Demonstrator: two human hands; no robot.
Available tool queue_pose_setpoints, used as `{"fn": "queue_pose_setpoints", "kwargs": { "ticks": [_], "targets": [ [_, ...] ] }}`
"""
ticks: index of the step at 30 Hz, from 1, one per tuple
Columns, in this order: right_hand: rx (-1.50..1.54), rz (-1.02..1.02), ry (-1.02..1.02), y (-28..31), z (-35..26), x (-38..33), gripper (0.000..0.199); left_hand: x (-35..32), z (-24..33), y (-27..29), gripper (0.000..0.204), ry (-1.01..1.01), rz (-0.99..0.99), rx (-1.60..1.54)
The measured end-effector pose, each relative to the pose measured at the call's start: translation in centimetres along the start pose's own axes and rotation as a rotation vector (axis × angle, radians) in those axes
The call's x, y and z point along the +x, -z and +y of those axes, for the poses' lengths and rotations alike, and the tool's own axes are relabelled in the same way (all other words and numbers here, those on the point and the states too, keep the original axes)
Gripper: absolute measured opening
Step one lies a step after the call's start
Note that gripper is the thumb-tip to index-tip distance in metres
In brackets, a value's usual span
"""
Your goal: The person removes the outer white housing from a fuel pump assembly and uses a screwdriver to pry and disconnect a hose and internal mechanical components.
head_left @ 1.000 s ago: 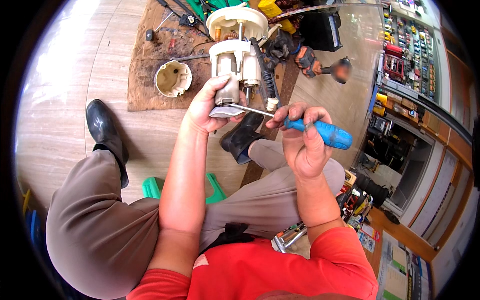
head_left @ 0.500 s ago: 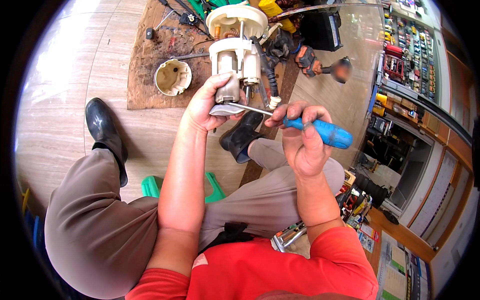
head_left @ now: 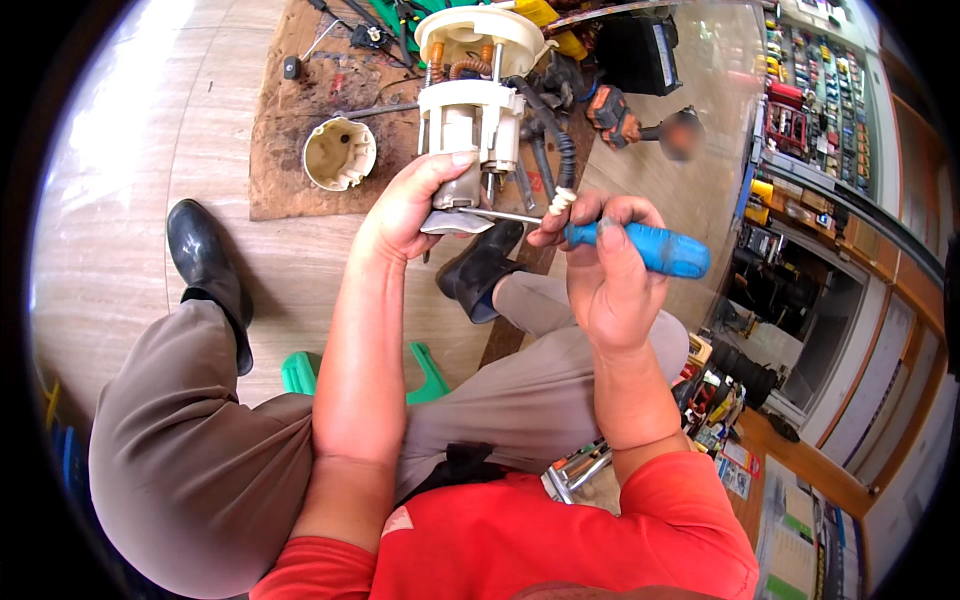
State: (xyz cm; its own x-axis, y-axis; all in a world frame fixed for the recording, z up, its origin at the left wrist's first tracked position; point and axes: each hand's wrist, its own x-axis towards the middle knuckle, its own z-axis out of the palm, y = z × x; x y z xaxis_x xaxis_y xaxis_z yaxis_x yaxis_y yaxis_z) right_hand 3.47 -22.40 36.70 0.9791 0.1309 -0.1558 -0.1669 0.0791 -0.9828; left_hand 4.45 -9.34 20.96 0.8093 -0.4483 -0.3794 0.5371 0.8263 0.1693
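My left hand [head_left: 408, 205] grips the lower end of a fuel pump assembly [head_left: 497, 104], thumb on its cylindrical body. The assembly has a round off-white flange at the far end, metal rods, coiled brown tubing and a black corrugated hose on its right side. Below the body, at my left fingers, sits a grey curved flap-like piece [head_left: 457, 223]. My right hand [head_left: 612, 270] is closed round a screwdriver [head_left: 655, 249] with a blue handle. Its shaft points left, and the tip meets the gap between body and grey piece; the exact contact is too small to tell.
A worn wooden board [head_left: 280, 165] lies on the tiled floor, carrying an off-white plastic cup [head_left: 340, 154]. Beyond are pliers [head_left: 405, 25], a black box-shaped object [head_left: 637, 52] and an orange-black power tool [head_left: 612, 115]. My black boots [head_left: 207, 245] flank the work. Cluttered shelves [head_left: 820, 110] stand at right.
The assembly has tipped a little, showing more of the brown tubing and corrugated hose. The screwdriver handle has risen slightly, so its shaft lies flatter. Both hands keep their hold.
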Motion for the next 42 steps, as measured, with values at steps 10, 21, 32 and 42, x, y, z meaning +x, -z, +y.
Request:
{"fn": "queue_pose_setpoints", "kwargs": {
  "ticks": [10, 21, 32, 42],
  "targets": [
    [0.098, 0.100, -0.133, 1.8, 0.0, 0.6, 0.017, 0.9, -1.7, 2.0, 0.046, 0.067, -0.132, -0.075],
    [-0.085, -0.281, 0.038, 1.9, -0.5, -0.5, 0.048, 0.4, -1.7, 2.1, 0.047, 0.085, -0.241, -0.397],
    [-0.272, -0.127, 0.169, 0.8, -1.8, -1.3, 0.049, 0.9, -1.7, 3.2, 0.050, 0.030, -0.293, -0.438],
    [-0.346, -0.251, 0.220, 1.7, -2.3, -1.3, 0.047, 0.9, -1.7, 3.3, 0.047, 0.002, -0.236, -0.378]
  ]
}}
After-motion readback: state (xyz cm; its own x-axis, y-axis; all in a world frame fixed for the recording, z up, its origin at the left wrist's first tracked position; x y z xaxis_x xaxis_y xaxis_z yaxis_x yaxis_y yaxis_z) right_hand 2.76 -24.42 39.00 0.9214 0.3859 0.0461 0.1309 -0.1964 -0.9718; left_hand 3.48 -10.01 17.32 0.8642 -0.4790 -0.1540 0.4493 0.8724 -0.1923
